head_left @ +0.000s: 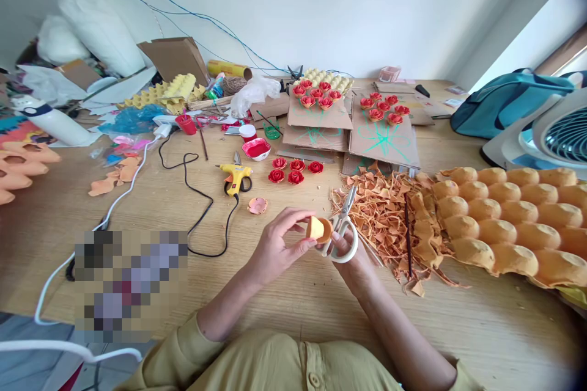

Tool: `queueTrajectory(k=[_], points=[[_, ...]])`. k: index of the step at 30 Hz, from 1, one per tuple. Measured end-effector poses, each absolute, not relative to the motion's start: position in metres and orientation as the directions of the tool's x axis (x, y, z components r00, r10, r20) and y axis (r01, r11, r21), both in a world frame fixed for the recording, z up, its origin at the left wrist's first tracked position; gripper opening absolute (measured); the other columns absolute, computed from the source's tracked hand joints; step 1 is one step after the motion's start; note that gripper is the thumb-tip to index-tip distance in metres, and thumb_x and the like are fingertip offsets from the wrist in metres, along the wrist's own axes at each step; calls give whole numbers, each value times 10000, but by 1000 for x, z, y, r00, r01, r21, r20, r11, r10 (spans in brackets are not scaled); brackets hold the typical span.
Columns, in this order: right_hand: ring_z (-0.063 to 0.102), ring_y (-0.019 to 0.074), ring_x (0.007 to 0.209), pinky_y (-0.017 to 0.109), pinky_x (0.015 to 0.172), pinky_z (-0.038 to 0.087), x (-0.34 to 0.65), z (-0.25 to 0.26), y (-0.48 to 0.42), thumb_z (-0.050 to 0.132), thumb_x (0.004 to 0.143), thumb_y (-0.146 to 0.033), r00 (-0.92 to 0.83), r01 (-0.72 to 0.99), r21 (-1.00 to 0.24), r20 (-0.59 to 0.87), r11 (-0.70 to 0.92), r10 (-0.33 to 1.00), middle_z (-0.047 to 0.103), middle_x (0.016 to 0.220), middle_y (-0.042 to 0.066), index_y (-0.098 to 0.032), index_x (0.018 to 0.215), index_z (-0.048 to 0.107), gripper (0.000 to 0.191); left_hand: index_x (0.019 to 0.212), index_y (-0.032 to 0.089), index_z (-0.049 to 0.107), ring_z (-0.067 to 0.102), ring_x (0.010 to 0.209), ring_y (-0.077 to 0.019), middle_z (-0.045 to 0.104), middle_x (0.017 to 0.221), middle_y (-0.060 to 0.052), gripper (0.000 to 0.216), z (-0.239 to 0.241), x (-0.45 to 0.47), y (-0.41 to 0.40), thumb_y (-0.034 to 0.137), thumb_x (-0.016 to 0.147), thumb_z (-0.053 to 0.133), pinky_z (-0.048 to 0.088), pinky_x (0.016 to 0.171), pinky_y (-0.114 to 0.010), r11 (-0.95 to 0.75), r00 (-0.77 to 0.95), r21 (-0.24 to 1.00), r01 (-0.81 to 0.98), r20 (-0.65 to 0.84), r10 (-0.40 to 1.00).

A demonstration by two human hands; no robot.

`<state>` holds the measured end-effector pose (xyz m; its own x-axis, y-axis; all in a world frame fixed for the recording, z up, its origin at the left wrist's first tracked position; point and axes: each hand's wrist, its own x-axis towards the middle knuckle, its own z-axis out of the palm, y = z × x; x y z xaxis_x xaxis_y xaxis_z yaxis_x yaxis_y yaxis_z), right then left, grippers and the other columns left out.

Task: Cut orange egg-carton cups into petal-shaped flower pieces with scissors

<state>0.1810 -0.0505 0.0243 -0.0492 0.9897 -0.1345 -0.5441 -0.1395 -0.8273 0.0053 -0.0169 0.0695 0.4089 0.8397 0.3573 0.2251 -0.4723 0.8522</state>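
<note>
left hand [280,241] pinches a small orange pulp cup [314,229], right hand [352,261] grips white-handled scissors [348,202], both front-right of the yellow plastic glue gun [235,178]; five red cupped roses [296,178] beside it look done, cup's unpainted

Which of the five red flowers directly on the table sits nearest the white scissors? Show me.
The back row's right-end flower; the other four sit farther left.

We see soft, bright light across the smooth white wall [367,24], greyer toward its right-hand corner; we cannot place its source. Shadows fall faintly on the light-brown wood-grain table [284,299]. Our wide view stretches at the edges, blackens at upper right and breaks into coarse squares at lower left.
</note>
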Motion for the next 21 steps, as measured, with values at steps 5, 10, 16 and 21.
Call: queueTrajectory(k=[5, 10, 16, 21], points=[[595, 162, 720, 331, 764, 496, 186, 25, -49, 767, 777, -434, -10, -595, -796, -137, -116, 991, 636, 804, -4, -236, 930, 633, 285, 1188, 227, 606, 608, 1000, -208, 609, 1129, -75, 383, 57, -15, -7, 246, 819, 706, 546, 821, -331, -443, 239, 748, 493, 373, 896], [574, 175, 682, 350, 722, 482, 185, 31, -49, 745, 774, -505, -38, -563, -819, -109, -112, 993, 620, 744, 1, -228, 887, 604, 331, 1160, 193, 625, 612, 1042, -239, 626, 1087, -78, 387, 29, -20, -3, 130, 785, 698, 510, 936, -440, -438, 401, 601, 668, 205, 893], [589, 199, 716, 359, 719, 492, 182, 29, -51, 793, 719, -497, -34, -538, -831, -145, -140, 989, 640, 797, 17, -246, 924, 620, 368, 1216, 225, 599, 590, 1099, -233, 635, 1135, -87, 336, 64, -3, -16, 260, 884, 640, 480, 992, -439, -583, 411, 574, 575, 413, 813], [590, 204, 846, 317, 742, 480, 180, 21, -55, 772, 765, -447, -55, -472, -873, -107, -120, 993, 650, 968, 28, -254, 985, 652, 317, 1264, 233, 568, 588, 1123, -245, 639, 1208, -94, 476, 81, 14, -22, 261, 817, 729, 498, 979, -421, -662, 520, 560, 498, 419, 745]])
